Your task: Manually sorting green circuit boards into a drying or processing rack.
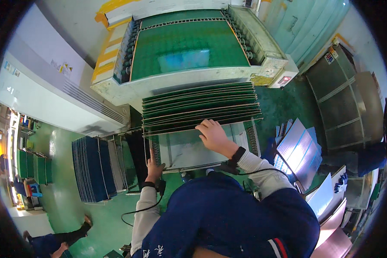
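Observation:
Several thin green panels (202, 105) stand on edge, one behind another, in a rack (193, 157) in front of me. My right hand (213, 135) has its fingers bent over the top edge of the nearest panel, right of its middle. At the rack's left side is my left hand (154, 168), its index finger stretched forward and the thumb apart, with nothing visible in it. Coiled side guides (252, 139) line the rack. Beyond it, a large green sheet (187, 47) lies flat on a roller machine (262, 43). Dark bands with cables circle both my wrists.
To my left stands another rack of dark blue panels (94, 170), near a tall white cabinet (51, 90). Shiny metallic plates (299, 150) lean at the right, with a grey framed panel (339, 99) behind. Another person (56, 243) shows at the lower left.

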The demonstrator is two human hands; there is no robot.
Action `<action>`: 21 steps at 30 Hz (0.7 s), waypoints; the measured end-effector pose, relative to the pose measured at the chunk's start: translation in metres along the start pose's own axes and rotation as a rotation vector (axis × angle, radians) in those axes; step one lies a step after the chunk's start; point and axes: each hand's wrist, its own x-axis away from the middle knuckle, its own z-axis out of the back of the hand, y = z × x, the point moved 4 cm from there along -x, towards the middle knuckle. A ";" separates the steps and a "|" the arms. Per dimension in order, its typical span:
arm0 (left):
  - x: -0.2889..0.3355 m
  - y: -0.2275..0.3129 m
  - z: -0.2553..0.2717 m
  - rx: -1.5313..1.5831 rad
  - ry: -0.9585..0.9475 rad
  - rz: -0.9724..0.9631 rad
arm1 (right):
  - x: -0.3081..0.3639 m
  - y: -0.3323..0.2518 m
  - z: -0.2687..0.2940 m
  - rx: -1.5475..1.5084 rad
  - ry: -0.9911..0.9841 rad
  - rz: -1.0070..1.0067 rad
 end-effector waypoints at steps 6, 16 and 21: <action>-0.001 -0.003 -0.003 -0.027 -0.016 0.054 | 0.013 -0.010 0.008 0.016 -0.025 0.057; 0.000 0.007 0.003 -0.041 -0.026 0.075 | 0.027 -0.018 0.009 0.077 0.030 0.045; 0.001 0.007 0.003 -0.054 -0.007 0.053 | 0.027 -0.019 0.013 0.059 0.081 0.054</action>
